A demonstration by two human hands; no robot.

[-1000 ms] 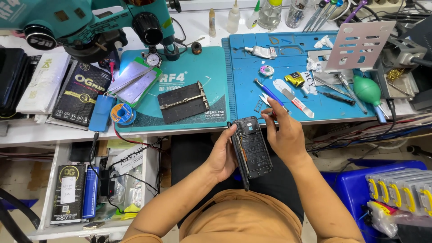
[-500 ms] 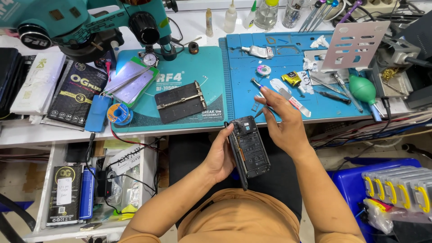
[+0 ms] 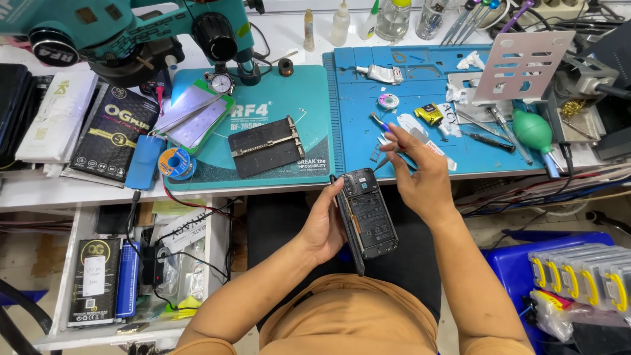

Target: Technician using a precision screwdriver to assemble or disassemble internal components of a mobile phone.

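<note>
The left hand (image 3: 325,227) grips an opened black phone (image 3: 368,213) just off the workbench edge (image 3: 263,190); the right hand (image 3: 420,174) pinches a blue-handled screwdriver (image 3: 380,123) above the blue mat's (image 3: 355,131) near edge.

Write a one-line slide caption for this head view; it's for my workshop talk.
Left hand holds an opened phone while right hand hovers over the blue mat.

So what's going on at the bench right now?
A person sits at a repair bench with an opened phone, its back cover off, held over their lap. The left hand grips the phone's left edge. The right hand is raised above its top end, pinching a thin tool over the blue mat. A microscope stands to the left.
</note>
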